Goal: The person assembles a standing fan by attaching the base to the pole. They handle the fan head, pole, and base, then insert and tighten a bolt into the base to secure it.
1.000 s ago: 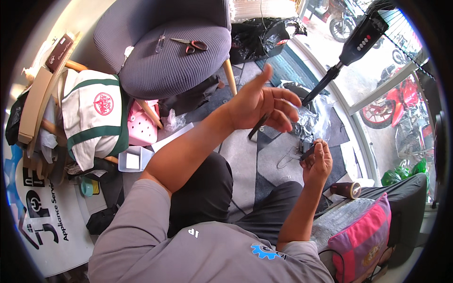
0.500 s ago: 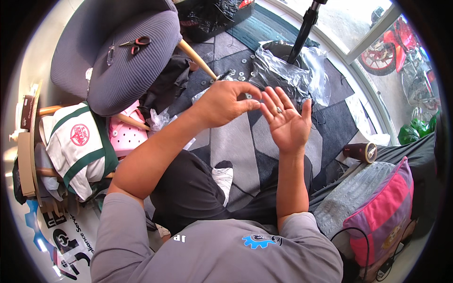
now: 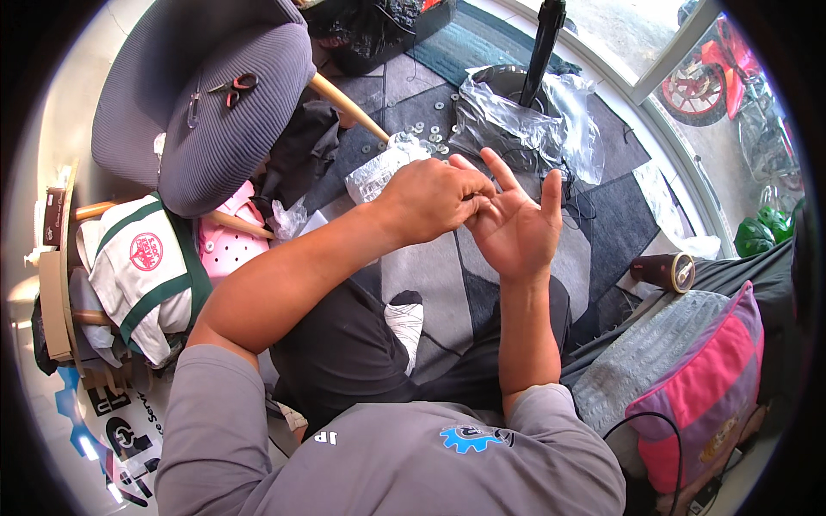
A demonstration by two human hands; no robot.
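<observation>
Both hands are up over the lap, touching. The right hand (image 3: 516, 228) is spread flat, palm up, fingers apart and holding nothing I can make out. The left hand (image 3: 430, 198) is curled with its fingertips pinched down onto the base of the right fingers; can't tell if there's some tiny part between them, it's too small to see. Just past the hands on the patterned rug (image 3: 430, 275) there's a scatter of small metal washers (image 3: 426, 133), right next to a crumpled clear plastic bag (image 3: 525, 120) around a black pole base. Red-handled scissors (image 3: 234, 86) sit on the grey chair (image 3: 215, 129), well off to the left.
</observation>
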